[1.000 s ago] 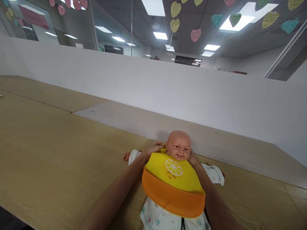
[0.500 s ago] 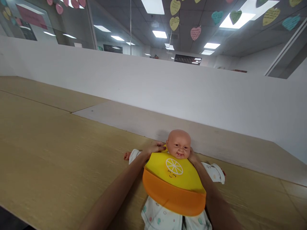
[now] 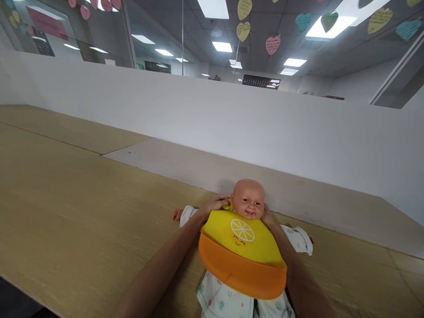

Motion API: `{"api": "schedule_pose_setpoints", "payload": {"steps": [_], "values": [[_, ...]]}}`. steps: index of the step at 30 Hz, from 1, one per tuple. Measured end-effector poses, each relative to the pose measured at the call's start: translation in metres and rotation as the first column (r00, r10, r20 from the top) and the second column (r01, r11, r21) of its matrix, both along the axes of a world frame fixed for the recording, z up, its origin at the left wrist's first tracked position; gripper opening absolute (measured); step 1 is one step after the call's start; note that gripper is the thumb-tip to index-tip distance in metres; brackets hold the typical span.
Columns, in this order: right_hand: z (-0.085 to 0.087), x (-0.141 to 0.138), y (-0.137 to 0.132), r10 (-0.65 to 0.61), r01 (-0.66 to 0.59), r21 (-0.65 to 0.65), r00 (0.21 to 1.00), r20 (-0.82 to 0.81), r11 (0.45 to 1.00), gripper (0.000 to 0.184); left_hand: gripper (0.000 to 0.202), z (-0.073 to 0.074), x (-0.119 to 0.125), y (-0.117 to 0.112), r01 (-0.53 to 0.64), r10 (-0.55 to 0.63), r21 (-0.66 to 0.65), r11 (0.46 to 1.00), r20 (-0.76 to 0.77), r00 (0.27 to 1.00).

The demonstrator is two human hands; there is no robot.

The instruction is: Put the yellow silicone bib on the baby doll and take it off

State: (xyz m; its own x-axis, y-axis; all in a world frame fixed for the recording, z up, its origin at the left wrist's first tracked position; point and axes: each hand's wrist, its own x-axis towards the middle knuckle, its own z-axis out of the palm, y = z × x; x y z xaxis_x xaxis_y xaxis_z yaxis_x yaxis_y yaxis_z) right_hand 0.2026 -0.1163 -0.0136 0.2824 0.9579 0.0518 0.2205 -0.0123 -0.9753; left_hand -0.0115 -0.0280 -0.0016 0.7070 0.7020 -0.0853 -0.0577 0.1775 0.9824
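Left hand point(image 3: 217, 203) gripping strap of yellow-and-orange silicone bib point(image 3: 242, 251) beside neck | right hand point(image 3: 267, 217) at neck's other side | baby doll point(image 3: 248, 199) on back, printed onesie point(image 3: 220, 296), on wooden tabletop point(image 3: 82, 190), near white partition point(image 3: 232, 119)

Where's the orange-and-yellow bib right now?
In the head view, the bib sits low and centre on the baby doll's chest, under its chin, between the left hand and right hand, above the wooden table.
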Motion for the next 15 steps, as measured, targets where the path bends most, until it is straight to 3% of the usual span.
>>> {"api": "schedule_pose_setpoints", "payload": {"steps": [7, 15], "values": [[0.0028, -0.0022, -0.0023, -0.003, 0.002, -0.024, 0.999, -0.042, 1.000, 0.033, 0.027, 0.0015, -0.0010, -0.0045, 0.058, -0.047, -0.147, 0.987, 0.080, 0.996], [0.0061, -0.0045, -0.0017, -0.004, 0.003, -0.018, 0.998, -0.056, 1.000, 0.030, 0.035, 0.0027, -0.0037, -0.0030, 0.042, -0.035, -0.147, 0.988, 0.052, 0.998]]}}
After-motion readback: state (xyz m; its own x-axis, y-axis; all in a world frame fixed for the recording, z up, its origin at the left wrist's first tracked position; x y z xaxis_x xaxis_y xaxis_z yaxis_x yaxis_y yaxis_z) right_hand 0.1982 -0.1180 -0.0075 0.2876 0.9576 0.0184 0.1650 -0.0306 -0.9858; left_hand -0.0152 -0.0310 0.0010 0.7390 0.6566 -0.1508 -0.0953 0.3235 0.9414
